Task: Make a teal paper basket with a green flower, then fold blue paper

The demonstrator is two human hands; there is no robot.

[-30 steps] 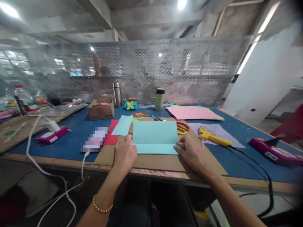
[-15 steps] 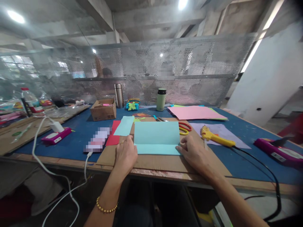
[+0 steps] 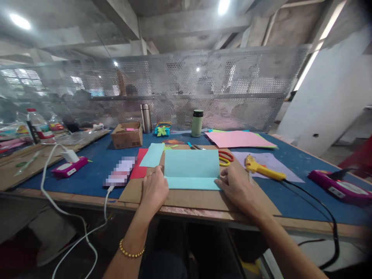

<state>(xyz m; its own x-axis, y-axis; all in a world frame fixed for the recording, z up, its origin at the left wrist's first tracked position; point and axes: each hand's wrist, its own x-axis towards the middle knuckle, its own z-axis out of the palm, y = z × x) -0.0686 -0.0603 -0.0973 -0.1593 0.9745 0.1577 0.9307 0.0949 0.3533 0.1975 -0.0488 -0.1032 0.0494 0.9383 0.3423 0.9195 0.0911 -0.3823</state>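
A light blue paper (image 3: 192,163) with a crease across its lower part lies on a brown cardboard sheet (image 3: 186,197). My left hand (image 3: 154,188) pinches its lower left corner, fingers curled. At the lower right corner, my right hand (image 3: 236,188) grips the edge between thumb and fingers. Scissors with red and yellow handles (image 3: 226,158) lie just behind the paper's right side. A smaller light blue piece (image 3: 152,155) and a red sheet (image 3: 139,171) are beyond my left hand.
A yellow glue gun (image 3: 264,169) rests on purple paper (image 3: 290,174) at right. Pink sheets (image 3: 238,138), a green bottle (image 3: 197,124), a steel flask (image 3: 146,119) and a cardboard box (image 3: 127,137) stand or lie behind. A phone (image 3: 120,172) and power strips (image 3: 69,167) flank the work area.
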